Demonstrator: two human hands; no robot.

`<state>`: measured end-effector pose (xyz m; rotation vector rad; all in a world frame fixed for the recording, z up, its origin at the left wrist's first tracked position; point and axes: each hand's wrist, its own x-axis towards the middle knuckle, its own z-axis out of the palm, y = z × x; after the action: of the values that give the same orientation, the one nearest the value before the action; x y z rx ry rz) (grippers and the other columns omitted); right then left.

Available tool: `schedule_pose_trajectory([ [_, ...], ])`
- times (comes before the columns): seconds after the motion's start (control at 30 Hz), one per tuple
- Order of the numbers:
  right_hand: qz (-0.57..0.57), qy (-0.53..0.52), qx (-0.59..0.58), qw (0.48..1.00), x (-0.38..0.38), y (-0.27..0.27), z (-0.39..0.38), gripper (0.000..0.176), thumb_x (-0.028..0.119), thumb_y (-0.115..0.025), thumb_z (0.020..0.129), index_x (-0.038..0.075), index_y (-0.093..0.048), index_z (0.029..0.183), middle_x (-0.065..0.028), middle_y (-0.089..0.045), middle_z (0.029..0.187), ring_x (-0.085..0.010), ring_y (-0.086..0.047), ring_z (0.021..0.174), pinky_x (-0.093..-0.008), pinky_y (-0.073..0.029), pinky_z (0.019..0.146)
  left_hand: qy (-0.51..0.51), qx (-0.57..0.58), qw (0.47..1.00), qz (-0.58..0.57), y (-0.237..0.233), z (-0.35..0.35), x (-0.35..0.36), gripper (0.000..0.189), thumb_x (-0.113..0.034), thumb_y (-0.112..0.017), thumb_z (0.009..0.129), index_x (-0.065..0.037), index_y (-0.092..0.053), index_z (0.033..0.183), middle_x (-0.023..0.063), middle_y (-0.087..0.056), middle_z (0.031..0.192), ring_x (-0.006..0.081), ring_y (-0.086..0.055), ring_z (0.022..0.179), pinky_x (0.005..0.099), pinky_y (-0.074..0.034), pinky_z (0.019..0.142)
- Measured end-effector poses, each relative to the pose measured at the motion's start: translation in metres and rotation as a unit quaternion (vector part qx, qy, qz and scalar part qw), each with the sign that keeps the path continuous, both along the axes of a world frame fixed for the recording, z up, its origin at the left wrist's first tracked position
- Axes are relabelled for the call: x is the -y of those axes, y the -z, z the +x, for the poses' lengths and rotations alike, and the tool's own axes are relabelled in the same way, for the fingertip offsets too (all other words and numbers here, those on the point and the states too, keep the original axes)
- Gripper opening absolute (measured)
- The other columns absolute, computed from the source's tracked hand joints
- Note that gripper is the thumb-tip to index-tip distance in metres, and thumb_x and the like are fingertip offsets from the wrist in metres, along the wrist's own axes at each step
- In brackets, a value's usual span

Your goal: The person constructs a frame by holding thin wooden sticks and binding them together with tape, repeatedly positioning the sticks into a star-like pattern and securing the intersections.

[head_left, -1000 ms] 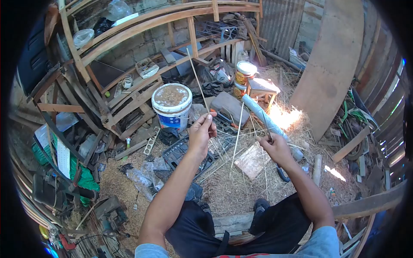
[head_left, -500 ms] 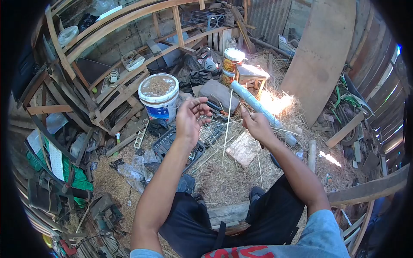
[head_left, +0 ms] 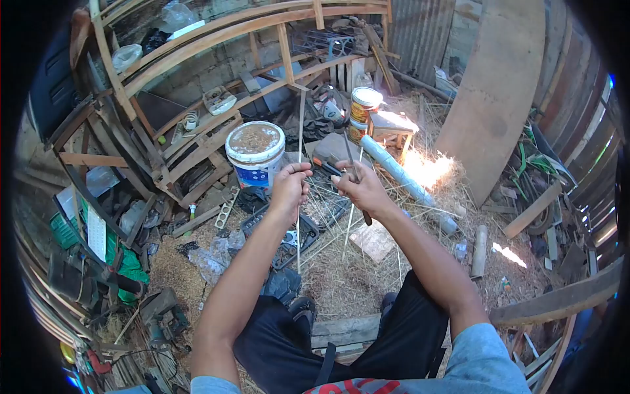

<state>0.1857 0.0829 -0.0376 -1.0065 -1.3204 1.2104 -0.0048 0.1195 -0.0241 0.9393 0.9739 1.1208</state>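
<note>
My left hand (head_left: 290,189) is closed around a long thin strip (head_left: 300,134), which stands nearly upright and reaches above and below the fingers. To its right, my right hand (head_left: 363,190) grips a knife (head_left: 351,157); the dark narrow blade points up and the handle end shows below the palm. Another pale thin strip (head_left: 348,230) shows below and behind my right hand; whether the fingers touch it I cannot tell. The hands are close together but apart, above the straw-covered floor.
A white-and-blue bucket (head_left: 256,154) stands left of my hands. Behind on the right are a small wooden stool (head_left: 394,123), stacked cans (head_left: 365,105) and a bluish pipe (head_left: 397,171). A flat block (head_left: 372,240) and an open tool case (head_left: 262,217) lie on the floor.
My left hand, open before, has closed on a thin strip. My right hand has moved left and turned, so the knife blade now shows. The view has shifted slightly.
</note>
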Motion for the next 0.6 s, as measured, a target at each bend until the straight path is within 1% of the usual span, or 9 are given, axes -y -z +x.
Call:
schedule_pose_trajectory([
  [0.03, -0.018, -0.006, -0.02, 1.0, 0.005, -0.006, 0.0, 0.038, 0.015, -0.072, 0.088, 0.002, -0.053, 0.119, 0.0014, -0.059, 0.071, -0.0031, -0.046, 0.058, -0.0196, -0.031, 0.049, 0.004, 0.004, 1.0, 0.003, 0.001, -0.003, 0.001, 0.033, 0.005, -0.044, 0.082, 0.001, -0.052, 0.115, 0.0087, -0.06, 0.101, 0.007, -0.047, 0.054, 0.0193, -0.03, 0.039],
  [0.07, -0.014, -0.015, -0.011, 1.0, 0.008, -0.006, 0.0, 0.034, 0.021, -0.065, 0.094, 0.001, -0.056, 0.12, 0.0027, -0.057, 0.066, -0.0007, -0.039, 0.044, -0.0224, -0.028, 0.039, 0.009, 0.008, 1.0, 0.004, 0.004, -0.005, 0.004, 0.034, 0.005, -0.044, 0.081, 0.001, -0.052, 0.114, 0.0093, -0.06, 0.101, 0.0071, -0.047, 0.054, 0.0193, -0.03, 0.039],
  [0.17, -0.053, -0.054, 0.125, 0.989, 0.003, 0.004, 0.019, 0.037, 0.035, -0.054, 0.099, 0.0, -0.065, 0.105, -0.0009, -0.06, 0.067, -0.0062, -0.047, 0.049, -0.0263, -0.036, 0.044, 0.036, 0.052, 0.998, 0.01, 0.008, -0.008, 0.01, 0.038, 0.008, -0.042, 0.079, 0.002, -0.05, 0.115, 0.014, -0.061, 0.106, 0.0081, -0.048, 0.055, 0.019, -0.032, 0.04],
  [0.2, 0.076, 0.015, 0.24, 0.968, -0.01, 0.034, 0.028, 0.057, 0.048, -0.043, 0.101, -0.001, -0.069, 0.089, -0.0028, -0.062, 0.069, -0.0136, -0.054, 0.057, -0.0319, -0.044, 0.055, 0.035, 0.071, 0.997, 0.019, 0.004, -0.006, 0.012, 0.038, 0.009, -0.042, 0.079, 0.002, -0.049, 0.115, 0.015, -0.061, 0.107, 0.0084, -0.048, 0.055, 0.0191, -0.032, 0.04],
  [0.3, -0.008, 0.044, 0.353, 0.935, -0.018, 0.046, 0.054, 0.064, 0.056, -0.042, 0.098, -0.001, -0.069, 0.084, -0.0088, -0.07, 0.088, -0.0219, -0.062, 0.074, -0.0398, -0.048, 0.068, 0.041, 0.113, 0.992, 0.042, -0.014, 0.002, 0.018, 0.035, 0.009, -0.041, 0.078, -0.002, -0.047, 0.111, 0.0157, -0.063, 0.107, 0.0084, -0.048, 0.055, 0.0184, -0.032, 0.039],
  [0.33, -0.006, 0.067, 0.365, 0.929, -0.013, 0.041, 0.058, 0.056, 0.051, -0.046, 0.099, 0.0, -0.066, 0.085, -0.0079, -0.068, 0.086, -0.0214, -0.061, 0.067, -0.038, -0.047, 0.065, 0.044, 0.12, 0.991, 0.045, -0.015, 0.005, 0.02, 0.036, 0.009, -0.041, 0.078, -0.002, -0.046, 0.112, 0.0163, -0.063, 0.107, 0.0084, -0.048, 0.055, 0.0182, -0.032, 0.039],
  [0.43, 0.074, 0.053, 0.24, 0.966, 0.001, 0.027, 0.048, 0.044, 0.044, -0.051, 0.098, 0.002, -0.061, 0.091, -0.0054, -0.064, 0.078, -0.0169, -0.054, 0.054, -0.0333, -0.045, 0.055, 0.043, 0.116, 0.991, 0.047, -0.011, 0.015, 0.019, 0.04, 0.009, -0.043, 0.079, -0.004, -0.041, 0.117, 0.0183, -0.064, 0.105, 0.0076, -0.045, 0.05, 0.0175, -0.03, 0.038],
  [0.5, -0.084, -0.081, 0.038, 0.992, 0.015, 0.005, 0.044, 0.031, 0.035, -0.055, 0.099, 0.005, -0.057, 0.098, -0.002, -0.059, 0.072, -0.0042, -0.044, 0.051, -0.0214, -0.035, 0.045, 0.034, 0.086, 0.995, 0.032, -0.008, 0.018, 0.016, 0.047, 0.01, -0.043, 0.078, -0.004, -0.039, 0.123, 0.0189, -0.062, 0.107, 0.007, -0.044, 0.047, 0.0171, -0.03, 0.038],
  [0.6, -0.045, -0.051, 0.012, 0.998, 0.014, 0.001, 0.03, 0.027, 0.031, -0.057, 0.099, 0.004, -0.06, 0.101, 0.001, -0.057, 0.071, -0.002, -0.044, 0.053, -0.0194, -0.033, 0.046, 0.071, 0.124, 0.99, 0.019, -0.005, 0.017, 0.014, 0.043, 0.002, -0.043, 0.083, 0.002, -0.041, 0.126, 0.0149, -0.064, 0.098, 0.0055, -0.042, 0.046, 0.0177, -0.029, 0.037],
])
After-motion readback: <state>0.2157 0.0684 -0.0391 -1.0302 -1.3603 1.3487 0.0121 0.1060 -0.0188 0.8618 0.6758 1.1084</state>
